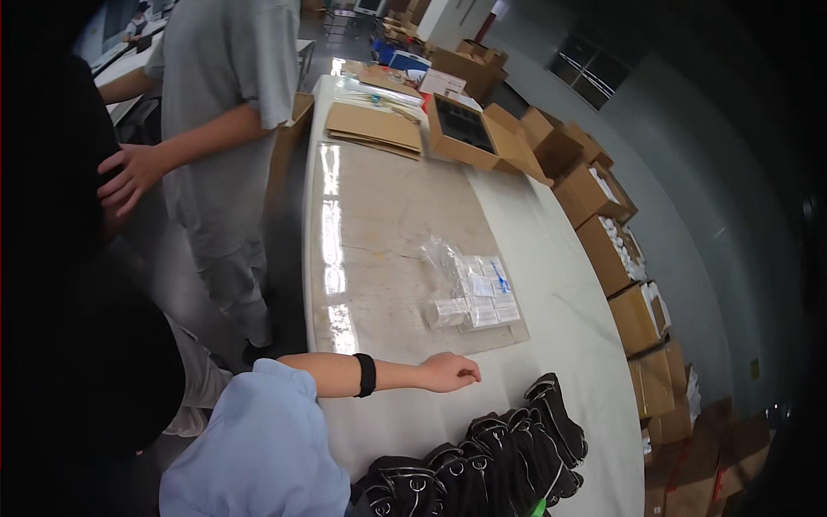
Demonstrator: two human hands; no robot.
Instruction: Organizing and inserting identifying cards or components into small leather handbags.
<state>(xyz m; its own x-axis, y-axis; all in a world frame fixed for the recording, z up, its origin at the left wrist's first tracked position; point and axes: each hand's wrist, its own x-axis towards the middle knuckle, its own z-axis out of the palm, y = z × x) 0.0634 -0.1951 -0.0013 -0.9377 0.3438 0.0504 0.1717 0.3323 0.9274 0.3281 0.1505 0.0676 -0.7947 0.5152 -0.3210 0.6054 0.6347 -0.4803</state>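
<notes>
My left hand point(450, 372) reaches in from the lower left, in a light blue sleeve, with a black band on the wrist. It is over the white table point(560, 345), its fingers curled into a loose fist with nothing visible in them. Just beyond it is a clear plastic bag point(444, 258) beside a flat pack of small white boxes or cards point(491, 293) with a blue mark. On the nearer side several black zippered pouches point(482, 465) with metal rings stand in a row. A green thing point(539, 508) shows at the lower edge among them. My right hand is out of view.
A clear mat point(388, 215) covers part of the table. Flat cardboard sheets point(375, 125) and an open carton point(465, 133) with black contents lie at its far end. Stacked cartons point(603, 250) line the right wall. A person in grey point(228, 112) and another in black stand at the left.
</notes>
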